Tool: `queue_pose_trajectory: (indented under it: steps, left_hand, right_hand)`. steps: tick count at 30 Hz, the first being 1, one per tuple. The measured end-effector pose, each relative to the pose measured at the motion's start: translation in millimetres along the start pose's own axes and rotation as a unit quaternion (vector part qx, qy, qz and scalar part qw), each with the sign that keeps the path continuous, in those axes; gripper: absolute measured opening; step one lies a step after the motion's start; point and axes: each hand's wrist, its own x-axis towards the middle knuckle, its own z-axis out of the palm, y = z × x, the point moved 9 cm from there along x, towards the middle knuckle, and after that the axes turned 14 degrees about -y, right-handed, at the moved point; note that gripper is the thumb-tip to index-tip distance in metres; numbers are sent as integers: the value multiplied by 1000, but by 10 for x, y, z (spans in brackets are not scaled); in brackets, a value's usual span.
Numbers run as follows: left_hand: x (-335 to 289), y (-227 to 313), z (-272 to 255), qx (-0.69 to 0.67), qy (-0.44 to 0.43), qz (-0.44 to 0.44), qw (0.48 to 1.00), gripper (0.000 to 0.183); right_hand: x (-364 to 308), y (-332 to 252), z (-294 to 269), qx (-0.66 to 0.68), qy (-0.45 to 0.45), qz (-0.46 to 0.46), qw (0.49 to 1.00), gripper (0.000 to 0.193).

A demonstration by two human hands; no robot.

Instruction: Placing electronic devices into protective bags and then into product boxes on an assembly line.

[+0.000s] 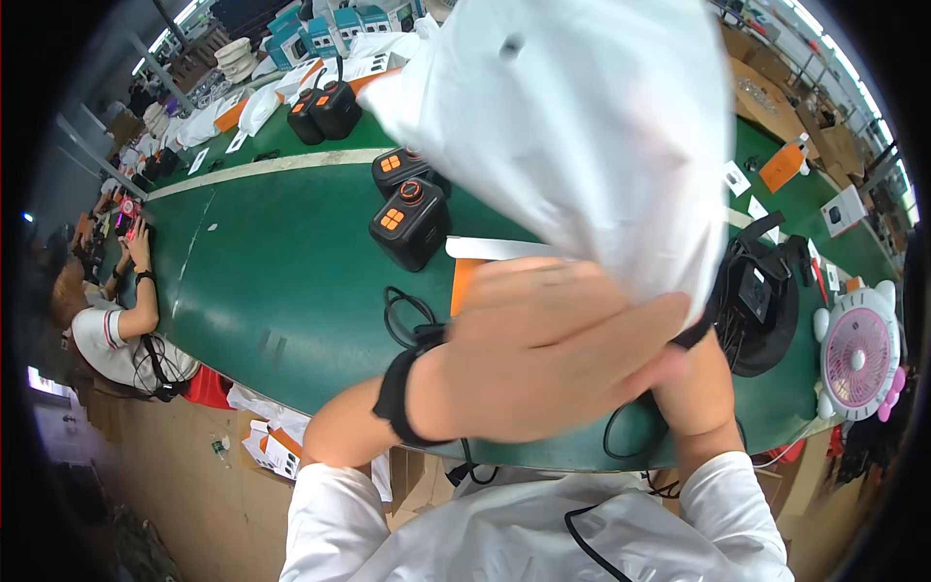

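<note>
White plastic bag is up high, filling the top centre of the view. Its body spreads above the hands and tapers to a narrow lower end at the left hand's fingers.

Left hand is motion-blurred, back toward the camera, fingers stretched to the right and overlapping the bag's bottom end. Can't tell if it's pinching the plastic or just lying against it. Black band on that wrist.

Right forearm comes up on the other side, black band there too. Right hand is mostly hidden behind the bag and the left hand; can't read its grip.

Behind the left hand: orange box with a white flap, on the green table. Just beyond its left corner, a black unit with orange buttons, a similar one behind it. Black cable lies coiled left of the box.

Right of the right forearm: black strapped gear, then a white-and-pink fan.
</note>
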Motion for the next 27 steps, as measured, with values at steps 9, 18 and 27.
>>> queue_pose_trajectory:
  steps: [9, 18, 27]
  left_hand:
    - [-1141, -874, 142, 11, -21, -255, 967, 43]
    - [-1406, -1110, 293, -141, 60, -347, 925, 37]
    - [-1376, -1052, 304, -247, 142, -313, 906, 32]
  right_hand:
    - [-857, -418, -114, -3, -6, -15, 1000, 58]
    - [-437, -339, 707, 101, 21, 22, 994, 57]
    - [-359, -64, 360, 212, -149, 44, 965, 55]
